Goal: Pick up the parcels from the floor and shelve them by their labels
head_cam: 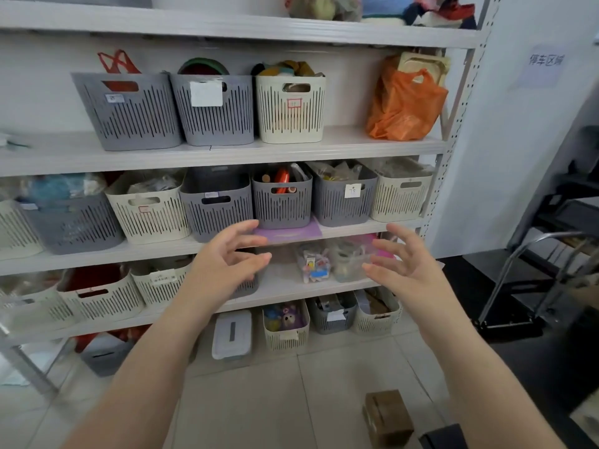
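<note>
A small brown cardboard parcel (387, 418) lies on the tiled floor at the bottom right, between my forearms. A dark parcel (444, 437) shows partly beside it at the frame's bottom edge. Both my hands are raised in front of the white shelf unit (291, 150). My left hand (227, 262) is empty with fingers spread, level with the third shelf. My right hand (402, 262) is also empty with fingers apart, in front of clear bags on that shelf. Grey and cream slotted baskets (282, 202) with small labels fill the shelves.
An orange plastic bag (405, 102) sits at the right end of the upper shelf. A metal hand trolley (531, 280) stands on dark flooring to the right. A white lidded box (231, 335) and more baskets rest on the floor under the lowest shelf.
</note>
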A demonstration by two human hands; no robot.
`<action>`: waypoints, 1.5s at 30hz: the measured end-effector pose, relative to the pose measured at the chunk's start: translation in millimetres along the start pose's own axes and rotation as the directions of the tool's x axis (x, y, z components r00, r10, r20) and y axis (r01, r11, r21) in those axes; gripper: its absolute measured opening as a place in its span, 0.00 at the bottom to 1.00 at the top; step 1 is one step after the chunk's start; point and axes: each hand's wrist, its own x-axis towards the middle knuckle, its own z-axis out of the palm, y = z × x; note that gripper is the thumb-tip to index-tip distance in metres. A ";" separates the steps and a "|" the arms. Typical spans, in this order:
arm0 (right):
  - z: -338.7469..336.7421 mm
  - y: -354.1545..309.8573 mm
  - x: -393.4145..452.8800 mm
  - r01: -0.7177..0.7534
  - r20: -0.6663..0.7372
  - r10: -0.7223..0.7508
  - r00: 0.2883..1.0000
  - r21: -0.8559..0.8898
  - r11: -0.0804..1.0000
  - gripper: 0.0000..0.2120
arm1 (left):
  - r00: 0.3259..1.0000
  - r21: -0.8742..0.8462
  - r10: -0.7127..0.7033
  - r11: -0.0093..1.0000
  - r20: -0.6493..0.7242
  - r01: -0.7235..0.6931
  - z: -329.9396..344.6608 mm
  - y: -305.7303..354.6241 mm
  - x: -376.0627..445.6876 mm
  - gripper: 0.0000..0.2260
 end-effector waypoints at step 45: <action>48.8 114.8 213.9 -0.215 -0.518 0.206 0.830 0.044 0.976 0.27 | 0.829 0.003 -0.018 1.000 0.559 0.020 52.7 -125.9 338.4 0.21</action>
